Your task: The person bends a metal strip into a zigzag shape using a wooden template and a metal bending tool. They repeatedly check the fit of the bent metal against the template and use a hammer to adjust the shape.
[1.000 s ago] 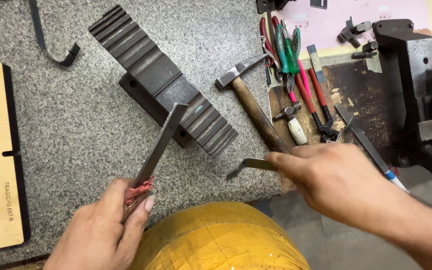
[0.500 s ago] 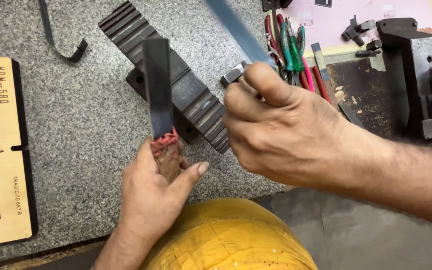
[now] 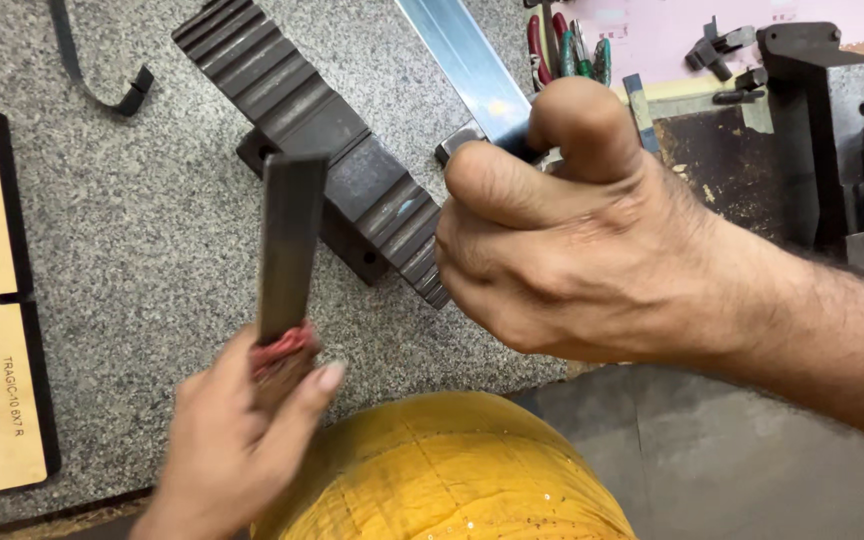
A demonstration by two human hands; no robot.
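a dark flat file [image 3: 290, 245] is gripped upright by the left hand [image 3: 237, 440], a shiny steel strip [image 3: 467, 65] clenched in the right hand [image 3: 562, 240], above the ridged block [image 3: 322, 140] on the worktop [image 3: 142, 260].

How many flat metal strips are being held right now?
2. A dark flat strip stands upright in the left hand, gripped at its red-wrapped end. A shiny silver strip runs up and left from the right hand. Others may lie hidden.
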